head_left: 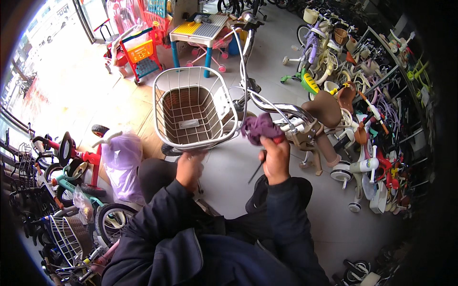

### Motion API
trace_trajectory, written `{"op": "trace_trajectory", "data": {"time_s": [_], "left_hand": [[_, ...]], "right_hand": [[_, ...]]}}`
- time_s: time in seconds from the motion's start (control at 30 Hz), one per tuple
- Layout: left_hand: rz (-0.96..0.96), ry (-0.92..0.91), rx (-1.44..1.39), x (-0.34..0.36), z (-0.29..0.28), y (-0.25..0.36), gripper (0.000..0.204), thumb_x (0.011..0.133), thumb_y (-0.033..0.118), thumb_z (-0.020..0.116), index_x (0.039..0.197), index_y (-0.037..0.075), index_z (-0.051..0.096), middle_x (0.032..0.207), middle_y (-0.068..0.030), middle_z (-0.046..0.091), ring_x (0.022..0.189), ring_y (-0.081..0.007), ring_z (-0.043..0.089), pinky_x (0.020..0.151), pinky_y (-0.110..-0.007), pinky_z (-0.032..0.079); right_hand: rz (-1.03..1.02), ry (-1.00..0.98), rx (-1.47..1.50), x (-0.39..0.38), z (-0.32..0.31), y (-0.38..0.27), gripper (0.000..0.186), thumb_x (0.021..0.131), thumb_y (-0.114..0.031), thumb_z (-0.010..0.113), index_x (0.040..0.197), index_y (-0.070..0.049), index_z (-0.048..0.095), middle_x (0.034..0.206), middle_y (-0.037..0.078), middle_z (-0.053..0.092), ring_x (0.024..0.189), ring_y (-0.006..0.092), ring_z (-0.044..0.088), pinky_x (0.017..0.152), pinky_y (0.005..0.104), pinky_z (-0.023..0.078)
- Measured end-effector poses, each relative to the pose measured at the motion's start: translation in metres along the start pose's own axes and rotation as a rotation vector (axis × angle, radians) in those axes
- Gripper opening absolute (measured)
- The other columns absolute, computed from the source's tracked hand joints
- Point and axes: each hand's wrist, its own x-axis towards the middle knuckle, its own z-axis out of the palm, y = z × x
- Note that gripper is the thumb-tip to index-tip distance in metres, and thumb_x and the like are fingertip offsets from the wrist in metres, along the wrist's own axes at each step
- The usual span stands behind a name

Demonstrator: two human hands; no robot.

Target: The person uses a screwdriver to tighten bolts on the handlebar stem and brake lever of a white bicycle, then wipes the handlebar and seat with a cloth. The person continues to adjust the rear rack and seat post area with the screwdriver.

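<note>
Jacket [157, 238]: dark
Left hand [190, 170]: near basket [185, 99], cannot tell grip
Right hand [276, 160]: clutching purple cloth [260, 128], dark rod [256, 173]

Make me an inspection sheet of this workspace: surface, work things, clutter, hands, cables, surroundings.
Surface: grey tiled floor, visible between the person's legs.
Work things: wire basket with a small white slip inside; purple cloth; thin dark rod, kind unclear.
Clutter: purple plastic bag to the left; children's bikes crowding the right.
Hands: right hand grips the cloth, rod beside its thumb; left hand blurred near the basket's lower rim, contact unclear.
Cables: pale cable curving beside the basket.
Surroundings: small table and toy shopping cart beyond the basket.
</note>
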Motion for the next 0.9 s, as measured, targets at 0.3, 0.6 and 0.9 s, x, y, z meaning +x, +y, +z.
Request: {"op": "trace_trajectory", "data": {"time_s": [0.3, 0.6, 0.9], "left_hand": [[0.035, 0.005, -0.071, 0.068, -0.021, 0.037, 0.005, 0.088, 0.005, 0.058, 0.09, 0.008, 0.061, 0.065, 0.0035, 0.048, 0.049, -0.0096, 0.044, 0.042, -0.026, 0.031], [0.032, -0.054, -0.221, 0.13, -0.03, 0.084, 0.013, 0.087, -0.001, 0.053, 0.088, 0.012, 0.05, 0.071, 0.0012, 0.049, 0.055, -0.0072, 0.043, 0.041, -0.021, 0.027], [0.105, -0.021, -0.195, 0.139, -0.023, 0.099, 0.017, 0.083, -0.005, 0.054, 0.078, 0.01, 0.048, 0.065, 0.0019, 0.042, 0.053, -0.0074, 0.038, 0.044, -0.021, 0.026]], "right_hand": [[-0.009, -0.092, -0.797, 0.071, 0.017, 0.111, 0.026, 0.075, -0.02, 0.072, 0.087, 0.002, 0.068, 0.083, 0.023, 0.071, 0.08, 0.0415, 0.069, 0.075, 0.0478, 0.053], [-0.284, 0.028, -0.604, 0.118, -0.028, 0.111, 0.043, 0.092, -0.026, 0.067, 0.128, -0.003, 0.06, 0.123, 0.018, 0.065, 0.11, 0.0327, 0.063, 0.094, 0.0472, 0.049], [-0.274, 0.104, -1.71, 0.155, -0.061, 0.188, 0.049, 0.094, -0.036, 0.064, 0.133, -0.007, 0.059, 0.132, 0.019, 0.062, 0.124, 0.0376, 0.056, 0.105, 0.0495, 0.042]]}}
